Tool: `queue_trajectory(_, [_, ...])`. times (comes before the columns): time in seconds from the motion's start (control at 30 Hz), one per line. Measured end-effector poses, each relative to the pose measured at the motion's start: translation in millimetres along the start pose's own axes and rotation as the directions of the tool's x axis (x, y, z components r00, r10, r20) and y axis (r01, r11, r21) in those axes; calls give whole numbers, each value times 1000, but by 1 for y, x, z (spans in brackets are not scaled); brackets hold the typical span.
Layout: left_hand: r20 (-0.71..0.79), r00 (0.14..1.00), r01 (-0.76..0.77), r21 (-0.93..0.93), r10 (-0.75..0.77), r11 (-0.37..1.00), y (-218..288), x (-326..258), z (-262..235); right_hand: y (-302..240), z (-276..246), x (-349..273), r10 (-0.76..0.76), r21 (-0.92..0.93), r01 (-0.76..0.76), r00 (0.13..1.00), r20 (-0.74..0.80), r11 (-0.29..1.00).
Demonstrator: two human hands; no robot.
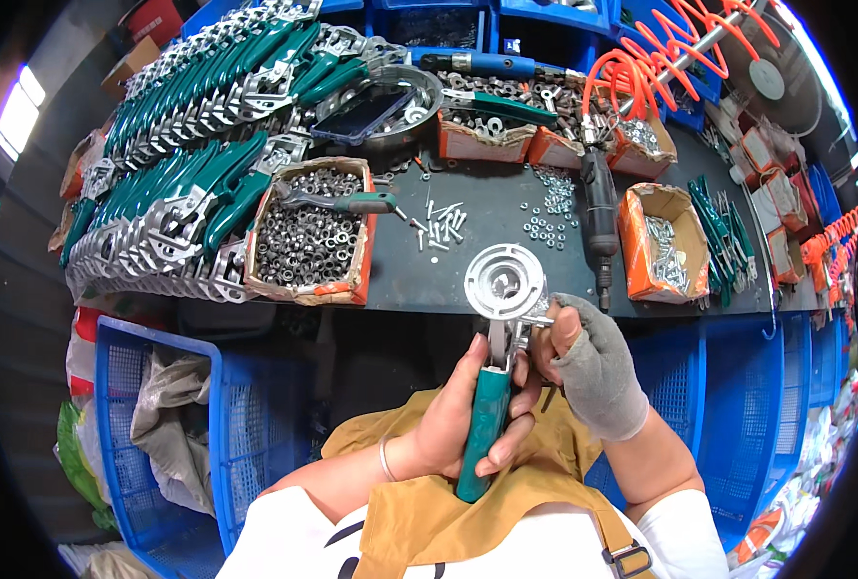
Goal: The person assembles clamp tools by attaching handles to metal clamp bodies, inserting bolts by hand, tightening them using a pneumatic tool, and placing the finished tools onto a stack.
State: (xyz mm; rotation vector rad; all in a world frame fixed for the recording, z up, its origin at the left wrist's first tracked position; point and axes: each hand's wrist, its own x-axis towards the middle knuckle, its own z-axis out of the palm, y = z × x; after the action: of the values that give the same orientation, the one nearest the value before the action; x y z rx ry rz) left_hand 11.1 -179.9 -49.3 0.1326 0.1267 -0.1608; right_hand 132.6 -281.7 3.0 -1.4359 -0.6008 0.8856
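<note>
My left hand (448,425) is wrapped round the green handle of a metal hand tool (488,425), held upright in front of my apron. The tool's head is a round silver ring (505,281) with a bright cup-like middle. Just below the ring, a small silver bolt (539,320) sticks out sideways from the joint. My right hand (598,367), in a grey fingerless glove, is closed at that joint, thumb and fingers pinched at the bolt's outer end. Its inner fingers are partly hidden behind the thumb.
On the dark bench lie loose bolts (443,224), scattered nuts (548,220) and a black power driver (599,207). A box of nuts (363,275) holds a green-handled ratchet (357,203). Green-handled tools (159,232) are stacked left; a bolt box (632,253) stands right. Blue crates (219,425) flank me.
</note>
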Motion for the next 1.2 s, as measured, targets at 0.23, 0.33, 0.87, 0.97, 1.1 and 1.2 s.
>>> queue_trajectory(0.23, [50,973,226,34,-227,974,13,-6,-1,-37,-41,30,-464,-530,737,328,823,-420])
queue_trajectory(0.33, [3,988,156,134,-157,979,9,-5,6,-32,-40,34,-525,-583,760,384,759,-286])
queue_trajectory(0.87, [-62,992,129,396,-114,909,11,1,-1,-13,-12,-1,-163,-473,168,985,52,865])
queue_trajectory(0.97, [-144,988,119,430,-62,895,3,2,-4,-6,0,-5,6,-451,-62,992,-126,890])
queue_trajectory(1.1, [-49,978,207,298,-202,932,12,2,8,-7,-35,16,-678,-696,708,455,577,-117])
queue_trajectory(1.2, [-7,977,211,128,-212,969,9,2,12,-19,-26,4,-557,-659,685,693,457,312])
